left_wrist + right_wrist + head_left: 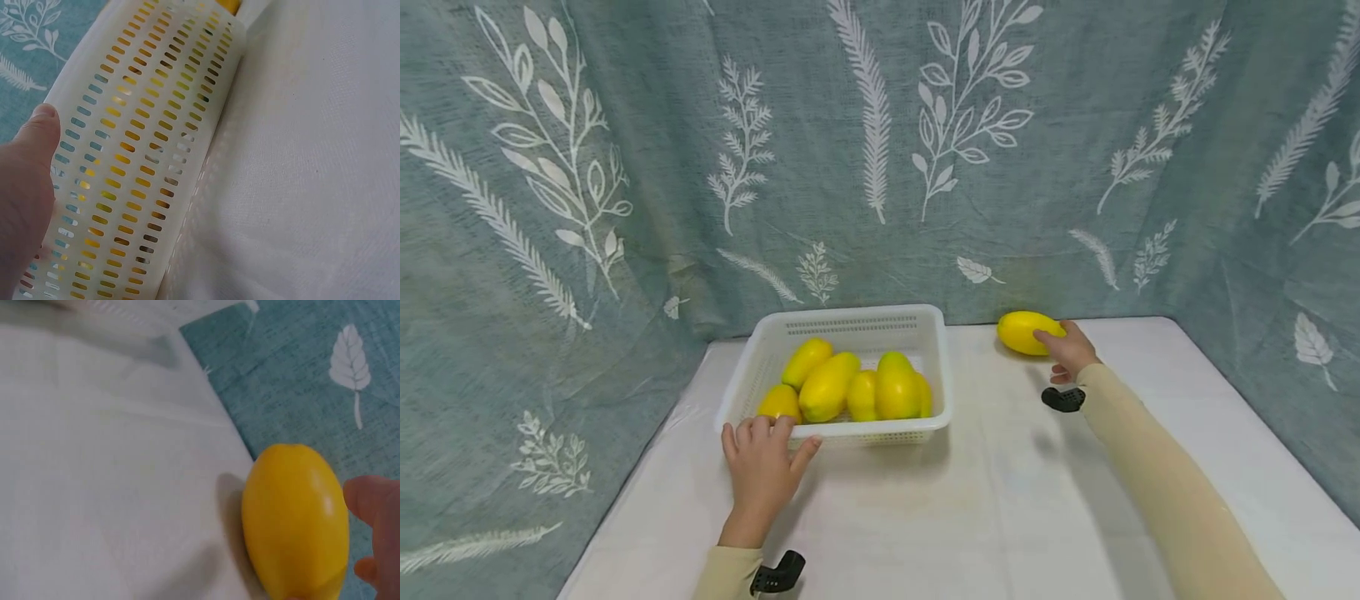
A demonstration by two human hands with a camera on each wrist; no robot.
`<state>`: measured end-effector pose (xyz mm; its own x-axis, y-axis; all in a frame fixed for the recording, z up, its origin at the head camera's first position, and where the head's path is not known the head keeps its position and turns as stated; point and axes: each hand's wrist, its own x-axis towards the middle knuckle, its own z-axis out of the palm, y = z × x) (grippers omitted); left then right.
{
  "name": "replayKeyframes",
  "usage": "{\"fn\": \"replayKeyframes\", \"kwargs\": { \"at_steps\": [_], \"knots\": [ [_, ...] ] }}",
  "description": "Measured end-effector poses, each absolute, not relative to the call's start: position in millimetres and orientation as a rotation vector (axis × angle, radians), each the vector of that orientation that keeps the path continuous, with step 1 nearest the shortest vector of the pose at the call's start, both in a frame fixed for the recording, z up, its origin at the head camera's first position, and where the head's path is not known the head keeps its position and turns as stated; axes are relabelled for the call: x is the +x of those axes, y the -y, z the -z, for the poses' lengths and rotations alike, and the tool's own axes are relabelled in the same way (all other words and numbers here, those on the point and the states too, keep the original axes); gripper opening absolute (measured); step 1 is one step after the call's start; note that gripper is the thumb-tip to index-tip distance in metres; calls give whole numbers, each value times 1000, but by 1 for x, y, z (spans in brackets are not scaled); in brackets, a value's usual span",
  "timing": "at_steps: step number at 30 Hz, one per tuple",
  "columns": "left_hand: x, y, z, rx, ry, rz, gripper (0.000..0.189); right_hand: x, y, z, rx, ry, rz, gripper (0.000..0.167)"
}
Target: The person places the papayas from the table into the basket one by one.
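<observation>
At the back right of the table, my right hand [1073,350] holds a yellow mango [1024,332] by its right end. In the right wrist view the fingers [369,497] lie along one side of that mango [294,519], and a bit of fingertip shows at its lower end. My left hand [763,467] grips the near rim of a white plastic basket [842,429] at its left corner, fingers hooked over the edge. Several yellow-green mangoes [829,387] lie inside the basket. The slotted basket wall [137,144] fills much of the left wrist view, with the left thumb [44,128] against it.
A white cloth [985,500] covers the table. Behind and at both sides hangs a blue-green curtain [820,167] with white leaf patterns, close to the table's back edge. The basket stands left of the held mango.
</observation>
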<state>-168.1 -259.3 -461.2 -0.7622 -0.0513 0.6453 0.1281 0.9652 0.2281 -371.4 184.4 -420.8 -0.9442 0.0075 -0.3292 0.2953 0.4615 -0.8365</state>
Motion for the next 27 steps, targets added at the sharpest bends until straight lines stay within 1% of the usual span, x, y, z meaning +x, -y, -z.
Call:
{"fn": "replayKeyframes", "kwargs": {
  "at_steps": [3, 5, 13, 20, 27],
  "knots": [
    [-171, 258, 463, -72, 2382, 334, 81, -375, -186, 424, 251, -2469, 1406, 94],
    [-172, 257, 465, -80, 2368, 329, 87, -376, -186, 424, 239, -2481, 1370, 96],
    [-170, 258, 464, -86, 2356, 322, 84, -378, -178, 420, 227, -2460, 1426, 94],
    [-169, 259, 464, -68, 2390, 321, 85, -388, -167, 425, 328, -2450, 1506, 89],
    [-168, 261, 464, -72, 2398, 330, 81, -391, -152, 428, 387, -2375, 1715, 86]
  ]
}}
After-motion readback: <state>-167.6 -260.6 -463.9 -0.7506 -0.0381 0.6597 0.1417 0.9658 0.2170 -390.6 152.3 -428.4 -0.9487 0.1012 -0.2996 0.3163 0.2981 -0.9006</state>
